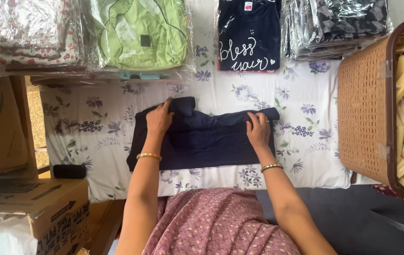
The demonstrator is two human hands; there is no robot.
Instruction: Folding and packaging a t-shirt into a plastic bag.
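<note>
— Fingers?
— Both hands flat, fingers together: left hand (159,118) and right hand (258,130) pressing the navy garment (202,139).
— Where?
— Middle of the floral bedsheet (306,141), near me.

A bed covered by a white sheet (306,156) printed with purple flowers carries a dark navy garment (202,141) at its middle, plastic-wrapped clothing packs (140,33) along the far edge, and a brown woven basket (365,113) at its right edge.
</note>
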